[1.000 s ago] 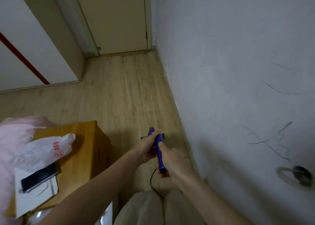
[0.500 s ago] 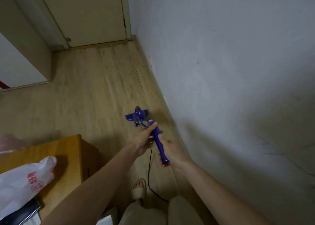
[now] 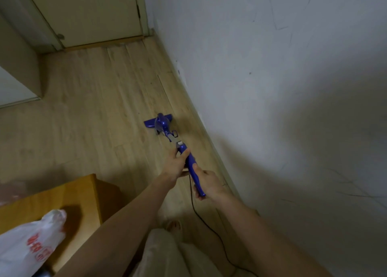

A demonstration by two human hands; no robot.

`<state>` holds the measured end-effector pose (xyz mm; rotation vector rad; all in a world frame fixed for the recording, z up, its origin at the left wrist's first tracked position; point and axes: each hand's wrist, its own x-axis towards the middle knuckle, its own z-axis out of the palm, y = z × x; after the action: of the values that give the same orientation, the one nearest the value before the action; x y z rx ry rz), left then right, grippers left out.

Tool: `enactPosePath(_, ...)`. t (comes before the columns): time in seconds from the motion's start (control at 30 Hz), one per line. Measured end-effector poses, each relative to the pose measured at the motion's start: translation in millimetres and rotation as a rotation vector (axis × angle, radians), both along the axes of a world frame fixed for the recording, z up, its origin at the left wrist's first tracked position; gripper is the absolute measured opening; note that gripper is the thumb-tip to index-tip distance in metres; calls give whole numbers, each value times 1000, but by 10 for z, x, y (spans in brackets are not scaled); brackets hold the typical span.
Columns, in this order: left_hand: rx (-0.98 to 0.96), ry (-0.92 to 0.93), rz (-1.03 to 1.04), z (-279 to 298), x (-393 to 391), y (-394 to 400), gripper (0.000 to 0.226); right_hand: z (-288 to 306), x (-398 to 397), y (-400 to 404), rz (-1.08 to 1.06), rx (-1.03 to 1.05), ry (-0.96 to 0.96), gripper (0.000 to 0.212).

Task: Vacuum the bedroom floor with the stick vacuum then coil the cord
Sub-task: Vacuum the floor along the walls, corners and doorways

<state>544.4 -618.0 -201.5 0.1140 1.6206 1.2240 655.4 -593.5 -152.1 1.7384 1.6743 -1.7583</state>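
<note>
stick vacuum: deep blue, grey collar | cord: black | floor: pale wood planks | surface: orange-brown wood | bag: white, red print | wall: grey-white, scuffed

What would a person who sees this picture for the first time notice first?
The eye goes first to the blue stick vacuum in the middle, its head on the wooden floor close to the grey wall. Both hands grip its handle: the left hand higher, the right hand near the end. A black cord hangs from the handle, and a white plastic bag lies on the wooden cabinet at lower left.
</note>
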Motion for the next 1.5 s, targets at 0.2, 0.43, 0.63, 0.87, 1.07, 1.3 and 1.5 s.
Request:
enactPosePath(0.2, 9, -51, 9, 180, 180, -124, 36, 178, 198, -119, 15, 42, 9, 50)
enactPosePath(0.43, 16, -100, 12, 577, 514, -282, 38, 546, 550, -249, -24, 43, 58, 50)
enactPosePath(0.63, -47, -132, -2, 823, 782, -655, 42, 691, 804, -599, -143, -109, 128, 49)
enactPosePath(0.87, -91, -135, -67, 836, 920, -914, 35, 569, 980, -963, -107, -29, 156, 45)
enactPosePath(1.07, -91, -123, -92, 878, 729, -664, 25, 571, 769, -733, -99, 6, 120, 47)
enactPosePath(1.3, -27, -129, -94, 770, -21, -182, 25, 560, 68, -234, -96, 40, 132, 45)
enactPosePath(1.5, -3, -116, -102, 640, -937, 178, 25, 562, -855, 43, -107, 69, 109, 45)
